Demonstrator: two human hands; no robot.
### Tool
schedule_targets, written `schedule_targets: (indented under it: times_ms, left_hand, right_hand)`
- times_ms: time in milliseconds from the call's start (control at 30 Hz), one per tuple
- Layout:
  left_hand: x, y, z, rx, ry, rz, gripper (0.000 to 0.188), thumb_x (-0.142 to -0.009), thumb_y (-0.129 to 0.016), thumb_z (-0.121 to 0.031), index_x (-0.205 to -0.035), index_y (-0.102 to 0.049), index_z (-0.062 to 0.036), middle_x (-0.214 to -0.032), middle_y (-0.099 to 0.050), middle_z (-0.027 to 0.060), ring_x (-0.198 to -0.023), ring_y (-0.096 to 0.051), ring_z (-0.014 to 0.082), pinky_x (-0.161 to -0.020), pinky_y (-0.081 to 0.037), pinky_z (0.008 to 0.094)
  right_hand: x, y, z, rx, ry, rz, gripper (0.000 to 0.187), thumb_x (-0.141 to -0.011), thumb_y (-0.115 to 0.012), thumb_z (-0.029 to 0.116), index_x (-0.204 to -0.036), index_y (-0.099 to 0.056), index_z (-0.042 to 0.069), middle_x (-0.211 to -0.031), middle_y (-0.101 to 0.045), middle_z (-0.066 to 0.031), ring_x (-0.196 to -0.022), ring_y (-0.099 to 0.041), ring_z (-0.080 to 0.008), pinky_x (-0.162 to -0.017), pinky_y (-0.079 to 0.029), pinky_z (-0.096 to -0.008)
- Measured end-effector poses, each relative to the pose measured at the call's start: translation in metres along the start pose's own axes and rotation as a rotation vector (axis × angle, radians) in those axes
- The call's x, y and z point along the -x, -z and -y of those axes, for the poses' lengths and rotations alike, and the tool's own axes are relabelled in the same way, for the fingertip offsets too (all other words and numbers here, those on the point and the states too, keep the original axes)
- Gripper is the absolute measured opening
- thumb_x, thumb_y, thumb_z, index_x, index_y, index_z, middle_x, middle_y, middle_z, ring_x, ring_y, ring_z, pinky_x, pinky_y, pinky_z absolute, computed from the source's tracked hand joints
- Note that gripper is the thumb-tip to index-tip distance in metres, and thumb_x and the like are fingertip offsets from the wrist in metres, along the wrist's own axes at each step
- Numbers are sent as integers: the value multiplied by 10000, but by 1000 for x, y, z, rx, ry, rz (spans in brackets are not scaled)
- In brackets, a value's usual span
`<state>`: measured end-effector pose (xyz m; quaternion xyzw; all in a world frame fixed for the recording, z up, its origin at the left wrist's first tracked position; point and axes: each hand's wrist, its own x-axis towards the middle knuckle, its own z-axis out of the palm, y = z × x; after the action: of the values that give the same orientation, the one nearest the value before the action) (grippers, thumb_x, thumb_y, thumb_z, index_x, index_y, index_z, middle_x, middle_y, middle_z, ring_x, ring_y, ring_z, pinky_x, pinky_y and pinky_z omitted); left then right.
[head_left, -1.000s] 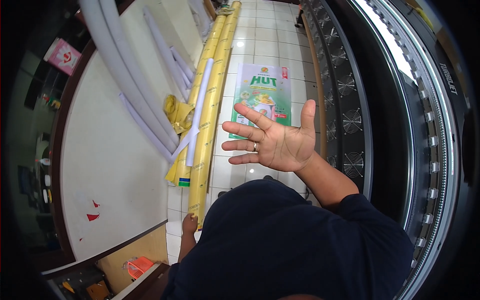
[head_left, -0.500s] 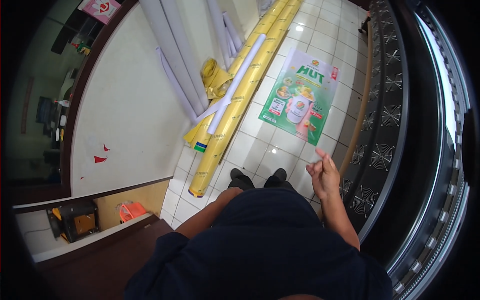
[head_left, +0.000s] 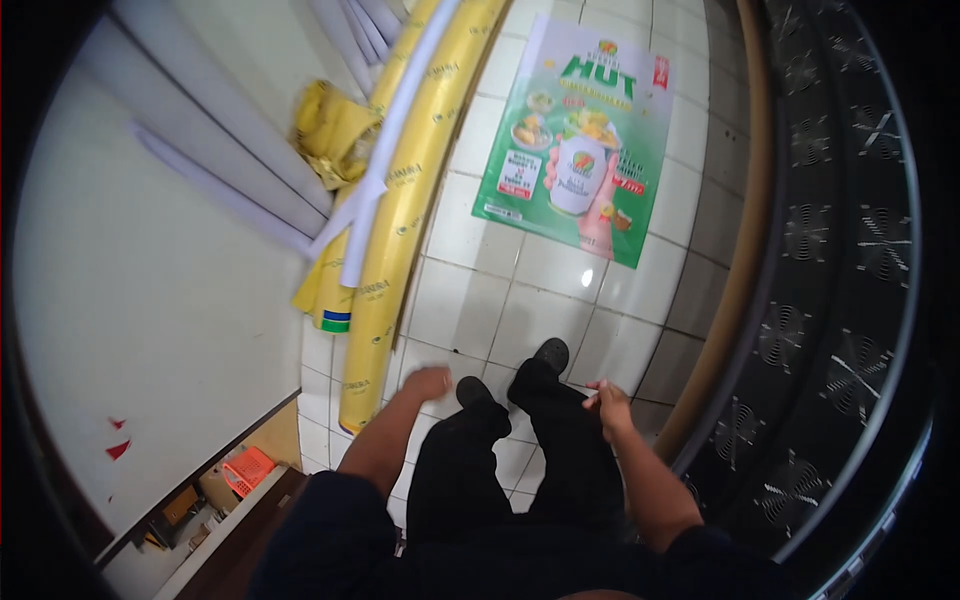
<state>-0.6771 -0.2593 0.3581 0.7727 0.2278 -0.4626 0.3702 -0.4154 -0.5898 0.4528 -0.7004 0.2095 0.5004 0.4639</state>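
The person's right hand [head_left: 608, 405] is loosely curled, free; the left hand [head_left: 430, 383] is blurred, its grip impossible to tell, near a glossy yellow cylindrical roll [head_left: 385, 290]. Beyond, a flat green rectangular poster [head_left: 580, 145] lies on square tiles [head_left: 460, 305].

Left bare hand [head_left: 430, 383] is blurred; finger positions indistinct. Right bare hand [head_left: 608, 404] shows overlapping fingers, not all separable. Long yellow-wrapped roll [head_left: 400, 215] runs past upper edge, as does black fan-grilled machine panel [head_left: 838, 285]. Smallest print on green-and-white rectangular poster [head_left: 580, 150] is illegible.
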Motion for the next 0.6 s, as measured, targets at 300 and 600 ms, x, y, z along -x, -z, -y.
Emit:
schedule_targets:
  times_ms: [300, 600]
  left_hand:
    - [-340, 124, -3, 41, 294, -424, 929, -854, -727, -467, -1559, -260, -83, -1609, -252, 222, -1463, -305, 385, -1127, -355, 594]
    - [-411, 147, -12, 34, 570, -368, 1625, -566, -823, -768, -1512, 344, -148, -1558, 328, 321, -1469, 222, 522, -1151, -72, 719]
  right_hand:
    - [-409, 76, -48, 792, 49, -42, 665, -901, -671, 273, -1462, -436, 6, -1293, -619, -246, -1213, -597, -343, -1000, -482, -397]
    - [-513, 85, 12, 811, 3, -915, 953, -776, -823, 402, -1499, -332, 21, -1480, -394, -241, -1287, -498, -429, -1027, -477, -502]
